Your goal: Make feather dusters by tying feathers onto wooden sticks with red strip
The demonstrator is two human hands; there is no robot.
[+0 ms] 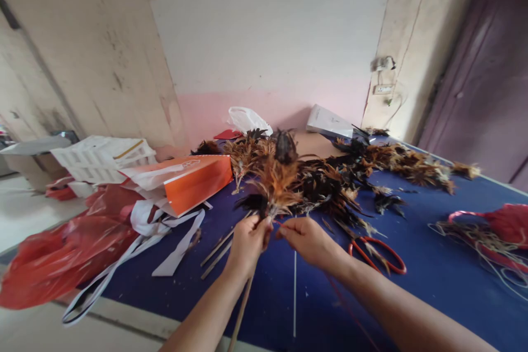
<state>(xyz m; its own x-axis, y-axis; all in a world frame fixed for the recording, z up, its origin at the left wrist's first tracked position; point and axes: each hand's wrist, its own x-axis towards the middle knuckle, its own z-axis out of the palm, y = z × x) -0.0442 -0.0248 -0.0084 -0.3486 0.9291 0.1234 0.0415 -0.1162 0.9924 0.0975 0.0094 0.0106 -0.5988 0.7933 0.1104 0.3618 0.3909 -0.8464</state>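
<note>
- I have my left hand point(247, 239) closed around the base of a feather bunch point(277, 184), brown and orange with dark tips, held upright over the middle of the table.
- Below that fist I see a stick point(241, 313) slanting toward the near edge; my fingers hide where it meets the feathers.
- My right hand point(307, 237) is just beside the left, thumb and finger pinched narrow on a red string point(278, 223) near the bunch's base.
- Just left of my left hand, I make out loose sticks point(218, 247) lying on the blue tabletop point(429, 231).
- Right of my right hand, I have red-handled scissors point(396, 271) lying down, with a feather across the handles.
- Beyond my hands I get a dark feather pile point(317, 181), and more feather bundles point(408, 165) toward the far right.
- Over to my left lie an orange paper bag point(198, 182) on its side and a crumpled red plastic bag point(70, 256).
- At my right edge there's a tangle of pale cord point(482, 239) beside a pink bundle point(509, 223).
- Against the far wall I see a white plastic bag point(249, 120) and a white box point(329, 121).
</note>
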